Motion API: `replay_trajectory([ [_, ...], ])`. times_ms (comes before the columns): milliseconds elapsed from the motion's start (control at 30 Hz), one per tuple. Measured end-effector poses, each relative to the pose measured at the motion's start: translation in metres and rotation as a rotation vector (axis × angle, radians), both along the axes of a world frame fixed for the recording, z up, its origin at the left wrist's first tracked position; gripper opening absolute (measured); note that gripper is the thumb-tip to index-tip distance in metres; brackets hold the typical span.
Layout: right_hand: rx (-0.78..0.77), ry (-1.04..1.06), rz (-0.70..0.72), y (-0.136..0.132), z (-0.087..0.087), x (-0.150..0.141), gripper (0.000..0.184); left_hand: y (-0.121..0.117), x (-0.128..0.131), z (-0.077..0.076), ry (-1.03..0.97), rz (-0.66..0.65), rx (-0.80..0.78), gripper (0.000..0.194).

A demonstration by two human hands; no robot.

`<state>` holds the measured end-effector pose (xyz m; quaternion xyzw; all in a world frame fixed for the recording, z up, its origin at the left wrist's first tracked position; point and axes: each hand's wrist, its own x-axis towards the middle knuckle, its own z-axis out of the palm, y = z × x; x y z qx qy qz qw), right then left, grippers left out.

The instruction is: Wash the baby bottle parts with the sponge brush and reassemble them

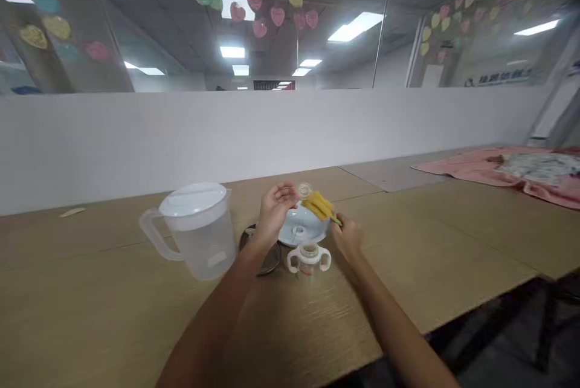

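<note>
My right hand [347, 237] is closed around the green handle of a sponge bottle brush [318, 205] with a yellow head. My left hand [277, 206] pinches a small clear round piece [304, 190], perhaps a bottle part; its exact kind is too small to tell. The sponge head is against or just beside this piece. Below both hands is a white basin [290, 236] with a small round pale part [299, 232] in it. In front of the basin stands an open baby bottle [309, 260] with two white handles.
A translucent lidded pitcher [203, 237] stands left of my left arm. Partly behind that arm lies a dark round tray [270, 260]. A pink cloth [462, 165] covers the far right of the table, and a thin light-brown piece [72, 212] lies far left. A white wall [272, 134] borders the back.
</note>
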<state>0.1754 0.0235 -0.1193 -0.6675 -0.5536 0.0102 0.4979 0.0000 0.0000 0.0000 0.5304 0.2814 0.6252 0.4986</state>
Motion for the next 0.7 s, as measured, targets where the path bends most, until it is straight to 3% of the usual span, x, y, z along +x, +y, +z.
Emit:
replay_trajectory([
  [200,0.023,0.201,-0.094,0.0007,0.0000,0.0090,0.039,-0.0027,-0.0021,0.0024,0.031,-0.001,-0.008,0.035],
  [367,0.013,0.033,-0.097,-0.0001,-0.0009,0.0042,0.038,-0.0069,-0.0030,0.0041,0.050,-0.093,-0.068,0.039],
  [567,-0.002,-0.076,-0.175,0.0002,-0.0005,0.0013,0.040,-0.0055,-0.0060,0.0050,-0.109,-0.280,-0.204,0.044],
  [700,0.106,-0.052,-0.176,0.0002,-0.0028,0.0036,0.040,-0.0009,-0.0090,0.0036,0.006,-0.259,-0.217,0.041],
])
